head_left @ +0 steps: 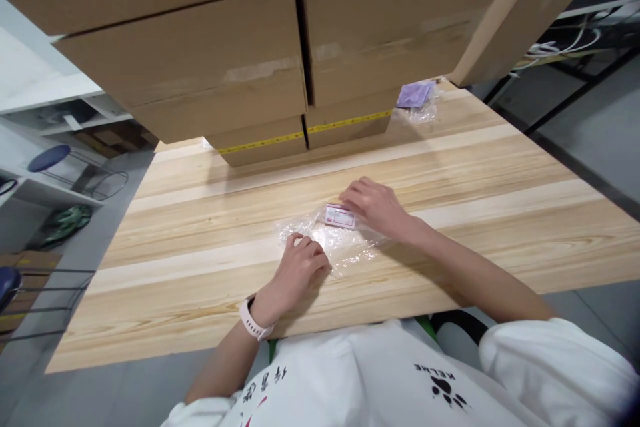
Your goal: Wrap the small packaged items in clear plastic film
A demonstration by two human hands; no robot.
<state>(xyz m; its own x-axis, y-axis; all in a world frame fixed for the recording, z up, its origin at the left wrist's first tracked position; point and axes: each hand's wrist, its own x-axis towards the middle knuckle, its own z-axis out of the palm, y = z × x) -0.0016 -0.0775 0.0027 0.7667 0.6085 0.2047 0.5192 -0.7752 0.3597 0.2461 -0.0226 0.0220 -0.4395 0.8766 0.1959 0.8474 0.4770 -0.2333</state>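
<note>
A small white box (341, 216) with a dark pink border and fine print lies near the middle of the wooden table, against a crumpled clear plastic bag (350, 250). Whether it is inside the bag or on top, I cannot tell. My right hand (375, 207) reaches in from the right, its fingers bent and closed around the far right corner of the box. On the near left of the bag rests my left hand (304, 262), fingers curled in and closed on the film; its fingertips are partly hidden. A pale pink watch band (253, 320) circles my left wrist.
Large stacked cardboard boxes (215, 67) stand across the far side of the wooden table (190, 300). A purple packet (415, 95) in clear wrap lies beside them at the right. Left of the table, a blue stool (49, 158) stands near white shelves.
</note>
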